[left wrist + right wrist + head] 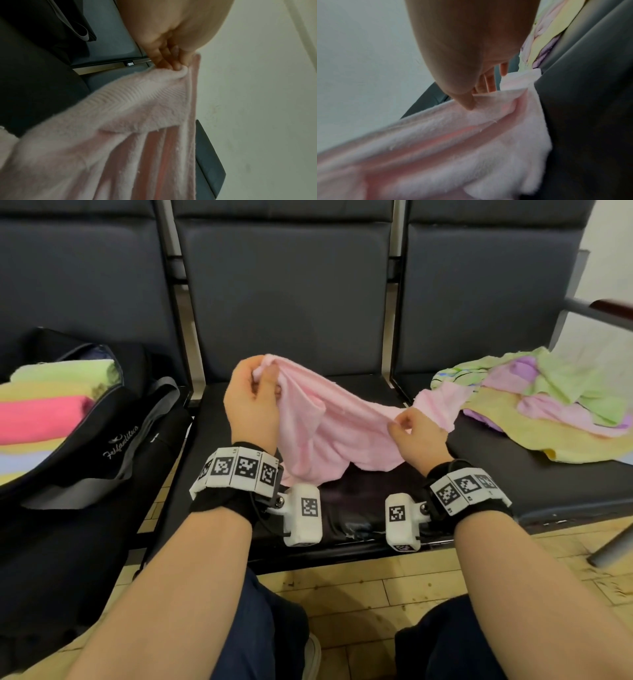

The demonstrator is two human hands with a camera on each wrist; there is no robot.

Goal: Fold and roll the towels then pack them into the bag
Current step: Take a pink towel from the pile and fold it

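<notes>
A row of dark padded seats (284, 285) fills the view, and the person sits in front of the middle one. On the left seat stands a black bag (113, 419), open at the top; inside it lie towels in green, yellow and bright pink, side by side. On the right seat there is a loose pile of towels (555, 405) — green, purple, pale pink and yellow, all unfolded and mixed together.

Over the middle seat hangs the pink towel (329, 433), stretched between the two hands and sagging in the middle; its lower part reaches down toward the seat cushion. The left hand (251, 402) is raised higher and holds one corner of the towel, with the fingers (173, 63) curled and the cloth bunched under them. The right hand (419, 433) is lower and pinches the upper edge near the other end between thumb and fingers (491, 83). Beyond the right hand a short end of the towel lies against the pile.

Both wrists wear black bands with white marker blocks — a small white camera box sits under each.
</notes>
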